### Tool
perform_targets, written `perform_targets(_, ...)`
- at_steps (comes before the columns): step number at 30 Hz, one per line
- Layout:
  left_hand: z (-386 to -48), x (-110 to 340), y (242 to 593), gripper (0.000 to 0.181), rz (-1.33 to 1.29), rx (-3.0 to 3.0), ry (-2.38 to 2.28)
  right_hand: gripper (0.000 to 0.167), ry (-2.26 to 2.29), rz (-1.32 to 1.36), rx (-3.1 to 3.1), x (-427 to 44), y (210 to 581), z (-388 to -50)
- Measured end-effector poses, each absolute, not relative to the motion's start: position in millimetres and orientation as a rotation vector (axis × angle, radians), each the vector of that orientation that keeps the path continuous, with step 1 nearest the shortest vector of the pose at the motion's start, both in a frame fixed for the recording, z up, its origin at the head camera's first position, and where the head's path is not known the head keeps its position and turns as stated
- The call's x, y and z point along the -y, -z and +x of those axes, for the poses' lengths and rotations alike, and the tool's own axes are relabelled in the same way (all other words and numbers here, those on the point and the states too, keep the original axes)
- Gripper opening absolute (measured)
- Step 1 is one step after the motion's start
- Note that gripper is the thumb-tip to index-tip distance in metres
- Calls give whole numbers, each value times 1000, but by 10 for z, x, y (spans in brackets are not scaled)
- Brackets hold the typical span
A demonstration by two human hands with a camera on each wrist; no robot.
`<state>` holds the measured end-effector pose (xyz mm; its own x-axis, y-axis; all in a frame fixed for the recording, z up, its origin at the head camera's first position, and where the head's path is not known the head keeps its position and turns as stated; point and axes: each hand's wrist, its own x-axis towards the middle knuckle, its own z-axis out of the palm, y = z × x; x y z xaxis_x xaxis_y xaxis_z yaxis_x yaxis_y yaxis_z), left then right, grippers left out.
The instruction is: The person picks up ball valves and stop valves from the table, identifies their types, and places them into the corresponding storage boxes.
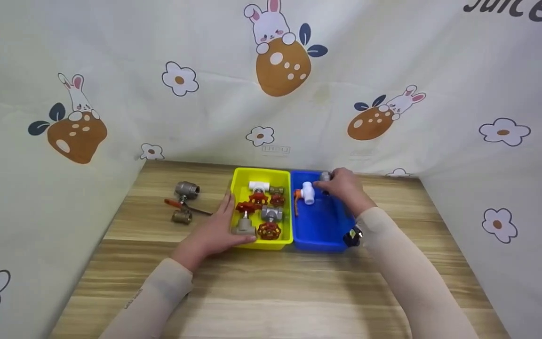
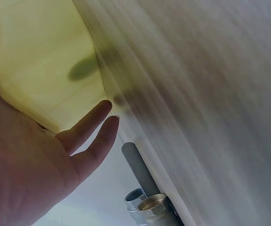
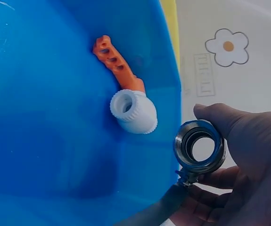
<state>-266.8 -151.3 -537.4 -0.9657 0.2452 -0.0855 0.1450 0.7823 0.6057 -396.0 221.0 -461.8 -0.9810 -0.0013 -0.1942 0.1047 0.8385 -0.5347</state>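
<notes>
My right hand (image 1: 347,188) grips a metal ball valve (image 1: 325,177) at the back right corner of the blue bin (image 1: 322,226). In the right wrist view the valve's threaded opening faces the camera beside the bin's rim, its lever hanging below. Inside that bin lies a white plastic ball valve (image 1: 308,194) with an orange handle. My left hand (image 1: 212,233) rests against the left side of the yellow bin (image 1: 262,173), fingers fairly straight and thumb over the front rim. That bin contains several red-wheeled valves, including a white one (image 1: 259,187) and a grey one (image 1: 272,214).
Left of the yellow bin, a large metal ball valve (image 1: 187,189) and a smaller brass ball valve (image 1: 181,216) lie on the wooden table (image 1: 271,292). One has a red handle. Both bins stand side by side near the printed cloth backdrop (image 1: 214,122).
</notes>
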Motion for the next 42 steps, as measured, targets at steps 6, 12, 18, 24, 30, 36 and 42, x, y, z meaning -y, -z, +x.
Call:
perform_targets(6,-2662,1517,5373,142,327,-2818,-922,57,786,111,-2819,-2161,4686,-3986)
perform_targets(12,-2676,1527,5387,141,350,-2822,-926,55,724,99,-2852,-2081,4734,-4006)
perform_targets(18,-2694,1523,5410,141,362,-2818,-927,54,643,109,-2904,-2009,4768,-4001)
perform_targets(24,-2679,1524,5396,142,340,-2814,-925,54,628,152,-2875,-1981,4777,-4014)
perform_targets(30,-2677,1526,5393,142,337,-2824,-904,50,653,129,-2882,-1960,4774,-3994)
perform_targets(36,-2682,1528,5402,142,343,-2818,-915,50,655,135,-2888,-1951,4753,-3989)
perform_targets(42,-2682,1522,5399,142,356,-2818,-917,54,643,113,-2886,-1959,4748,-4019)
